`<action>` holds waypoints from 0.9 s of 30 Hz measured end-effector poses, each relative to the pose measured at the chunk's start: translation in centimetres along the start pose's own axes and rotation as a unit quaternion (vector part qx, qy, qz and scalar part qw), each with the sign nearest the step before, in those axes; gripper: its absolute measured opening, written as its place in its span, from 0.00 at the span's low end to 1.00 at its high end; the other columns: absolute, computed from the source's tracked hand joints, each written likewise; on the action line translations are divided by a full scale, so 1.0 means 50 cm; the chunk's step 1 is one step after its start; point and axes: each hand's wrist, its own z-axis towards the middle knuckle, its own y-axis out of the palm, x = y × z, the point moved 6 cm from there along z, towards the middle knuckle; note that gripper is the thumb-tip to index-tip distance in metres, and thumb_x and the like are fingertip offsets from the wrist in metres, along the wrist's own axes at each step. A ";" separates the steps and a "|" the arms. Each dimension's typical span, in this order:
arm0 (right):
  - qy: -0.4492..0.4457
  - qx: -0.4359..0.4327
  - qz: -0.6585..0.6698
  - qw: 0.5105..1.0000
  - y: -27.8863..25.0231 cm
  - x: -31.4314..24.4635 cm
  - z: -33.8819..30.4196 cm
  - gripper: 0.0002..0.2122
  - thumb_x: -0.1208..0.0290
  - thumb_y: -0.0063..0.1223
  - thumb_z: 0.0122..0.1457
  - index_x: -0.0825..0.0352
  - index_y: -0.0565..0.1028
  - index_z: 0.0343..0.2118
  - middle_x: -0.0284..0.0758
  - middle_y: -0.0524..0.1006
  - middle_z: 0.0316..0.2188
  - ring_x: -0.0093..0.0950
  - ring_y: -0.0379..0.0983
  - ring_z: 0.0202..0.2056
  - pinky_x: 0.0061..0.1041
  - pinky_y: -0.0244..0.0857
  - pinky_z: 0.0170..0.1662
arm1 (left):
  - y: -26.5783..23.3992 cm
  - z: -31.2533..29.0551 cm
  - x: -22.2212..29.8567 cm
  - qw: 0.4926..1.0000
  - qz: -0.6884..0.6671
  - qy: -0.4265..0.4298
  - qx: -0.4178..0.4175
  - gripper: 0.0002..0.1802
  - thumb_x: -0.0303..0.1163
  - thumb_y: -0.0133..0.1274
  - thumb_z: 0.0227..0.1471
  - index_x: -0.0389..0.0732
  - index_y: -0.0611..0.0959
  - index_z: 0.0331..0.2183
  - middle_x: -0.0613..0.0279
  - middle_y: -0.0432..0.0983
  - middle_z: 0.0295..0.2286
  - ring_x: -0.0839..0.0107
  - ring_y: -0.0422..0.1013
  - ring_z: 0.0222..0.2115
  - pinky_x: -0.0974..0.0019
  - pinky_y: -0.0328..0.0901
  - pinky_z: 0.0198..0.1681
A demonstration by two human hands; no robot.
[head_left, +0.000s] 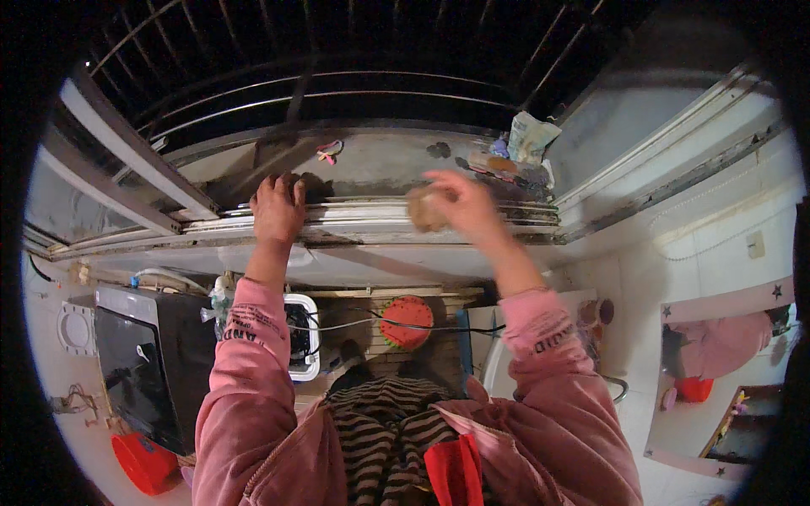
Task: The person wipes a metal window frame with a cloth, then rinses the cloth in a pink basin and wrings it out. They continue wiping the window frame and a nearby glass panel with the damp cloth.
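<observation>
My left hand (278, 207) rests on the white sliding-window track (363, 211), its fingers slightly apart and draped over the rails, holding nothing. To the right, my right hand (466, 202) is closed on a brown rag (427, 211), crumpled and partly blurred by motion. The rag is over the track's right half; whether it touches the rails I cannot tell. Past the track lies a dirty outer ledge (380, 160). A small pink and white looped item (330, 152) lies on that ledge, beyond and between my hands.
A pale crumpled bag (531, 137) and litter sit at the ledge's right end. White sliding frames (135, 148) stand at left. Below are a dark boxy appliance (139, 354), a white-rimmed basin (305, 337), a red watermelon-pattern stool (407, 322), hanging cables (354, 324) and a red bucket (143, 464).
</observation>
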 end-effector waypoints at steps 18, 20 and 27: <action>-0.012 0.116 0.044 0.992 -0.040 0.005 0.072 0.08 0.68 0.60 0.65 0.68 0.78 0.40 0.32 0.81 0.32 0.18 0.74 0.35 0.24 0.70 0.40 | -0.020 0.003 0.026 0.998 0.024 0.005 -0.058 0.26 0.52 0.50 0.65 0.43 0.79 0.54 0.49 0.70 0.56 0.50 0.65 0.59 0.41 0.57 0.62; -0.030 0.073 0.161 0.984 -0.028 -0.078 0.105 0.07 0.70 0.58 0.67 0.68 0.78 0.42 0.27 0.79 0.33 0.16 0.73 0.36 0.20 0.68 0.42 | -0.015 0.001 0.013 0.998 0.028 0.003 -0.055 0.26 0.52 0.50 0.65 0.43 0.79 0.54 0.49 0.70 0.56 0.49 0.65 0.59 0.40 0.57 0.62; -0.011 -0.107 0.003 0.994 0.029 -0.038 0.062 0.08 0.67 0.60 0.65 0.63 0.82 0.43 0.29 0.81 0.37 0.20 0.76 0.39 0.24 0.69 0.45 | -0.015 -0.003 0.016 0.998 0.038 0.010 -0.045 0.26 0.52 0.50 0.65 0.42 0.79 0.54 0.48 0.70 0.57 0.49 0.65 0.59 0.40 0.57 0.62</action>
